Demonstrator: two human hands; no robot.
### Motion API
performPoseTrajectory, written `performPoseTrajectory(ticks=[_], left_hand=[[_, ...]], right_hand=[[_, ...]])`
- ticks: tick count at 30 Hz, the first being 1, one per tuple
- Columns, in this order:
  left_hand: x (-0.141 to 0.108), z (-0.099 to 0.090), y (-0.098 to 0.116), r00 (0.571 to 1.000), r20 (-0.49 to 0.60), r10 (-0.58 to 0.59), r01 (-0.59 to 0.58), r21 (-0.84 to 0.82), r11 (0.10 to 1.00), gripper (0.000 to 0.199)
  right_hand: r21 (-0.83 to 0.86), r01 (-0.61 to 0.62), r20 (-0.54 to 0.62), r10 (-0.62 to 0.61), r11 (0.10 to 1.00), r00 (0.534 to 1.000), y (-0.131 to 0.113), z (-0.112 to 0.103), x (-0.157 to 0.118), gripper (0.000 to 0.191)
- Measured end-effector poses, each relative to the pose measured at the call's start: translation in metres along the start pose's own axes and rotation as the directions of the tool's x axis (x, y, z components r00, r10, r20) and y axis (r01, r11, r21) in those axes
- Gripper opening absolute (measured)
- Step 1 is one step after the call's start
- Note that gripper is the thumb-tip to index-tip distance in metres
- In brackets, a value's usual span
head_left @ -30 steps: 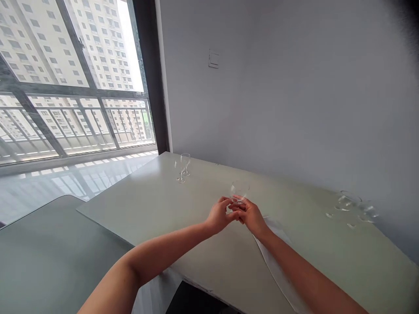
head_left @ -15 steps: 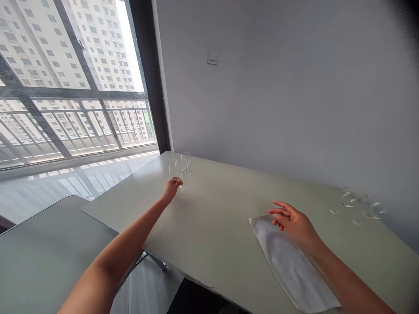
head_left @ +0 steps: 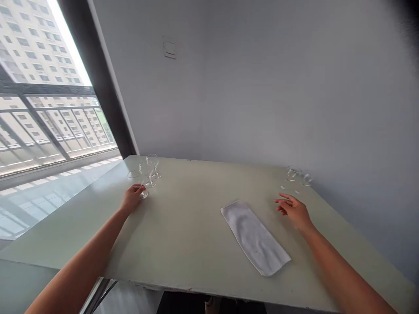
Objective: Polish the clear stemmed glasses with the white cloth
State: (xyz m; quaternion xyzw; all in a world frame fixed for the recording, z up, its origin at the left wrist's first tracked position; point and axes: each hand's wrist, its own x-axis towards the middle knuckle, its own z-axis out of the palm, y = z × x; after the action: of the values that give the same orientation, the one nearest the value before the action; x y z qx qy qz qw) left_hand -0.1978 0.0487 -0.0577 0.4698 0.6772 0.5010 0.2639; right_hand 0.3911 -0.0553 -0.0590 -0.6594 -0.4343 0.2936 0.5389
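At the far left of the table, my left hand point(head_left: 132, 198) is closed around the lower part of a clear stemmed glass point(head_left: 134, 175). The glass stands upright, its foot close to the tabletop. Just behind it are more stemmed glasses point(head_left: 152, 162), set close together. My right hand point(head_left: 294, 213) hovers above the right side of the table, its fingers loosely spread and holding nothing. Beyond its fingertips, clear glasses point(head_left: 293, 173) stand by the wall. Between my hands lies a folded white cloth point(head_left: 255, 240), nearer to the right one.
The pale table point(head_left: 183, 226) reaches to a grey wall point(head_left: 278, 96) at the back and right. A window point(head_left: 42, 113) is at the left, and a switch plate point(head_left: 169, 49) is on the wall. Two small pale spots point(head_left: 283, 187) show in front of the right-hand glasses.
The view has turned right. My right hand has moved off from above the cloth, rightward toward the glasses there. My left hand stays at the left-hand glass.
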Motion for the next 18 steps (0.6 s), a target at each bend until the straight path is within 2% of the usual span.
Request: performPoseTrajectory(ticks=[2,5,8,12,16,18], left_hand=[[0.004,-0.002,0.001,1.0,0.003,0.004,-0.004,0.049,0.999,0.035],[0.006,-0.008,-0.003,1.0,-0.004,-0.024,0.024,0.242,0.97,0.035],[-0.005,-0.018,-0.01,0.994,-0.1,-0.044,0.076,0.346,0.935,0.043],[-0.031,-0.024,-0.015,0.961,-0.272,-0.047,0.137,0.322,0.937,0.041],[-0.046,-0.02,-0.008,0.948,-0.31,-0.076,0.158,0.247,0.956,0.043],[-0.048,-0.019,-0.005,0.948,-0.31,-0.076,0.148,0.217,0.965,0.043]], right_hand=[[0.035,-0.048,-0.107,0.051,0.998,0.993,0.008,-0.003,0.014,0.042],[0.047,-0.106,-0.252,0.115,0.993,0.961,0.016,-0.006,0.04,0.046],[0.054,-0.13,-0.345,0.141,0.99,0.928,0.021,-0.006,0.068,0.055],[0.071,-0.147,-0.389,0.163,0.987,0.907,0.023,0.0,0.103,0.061],[0.056,-0.132,-0.404,0.144,0.99,0.904,0.019,0.013,0.119,0.063],[0.037,-0.089,-0.367,0.096,0.995,0.925,0.016,0.019,0.118,0.062]])
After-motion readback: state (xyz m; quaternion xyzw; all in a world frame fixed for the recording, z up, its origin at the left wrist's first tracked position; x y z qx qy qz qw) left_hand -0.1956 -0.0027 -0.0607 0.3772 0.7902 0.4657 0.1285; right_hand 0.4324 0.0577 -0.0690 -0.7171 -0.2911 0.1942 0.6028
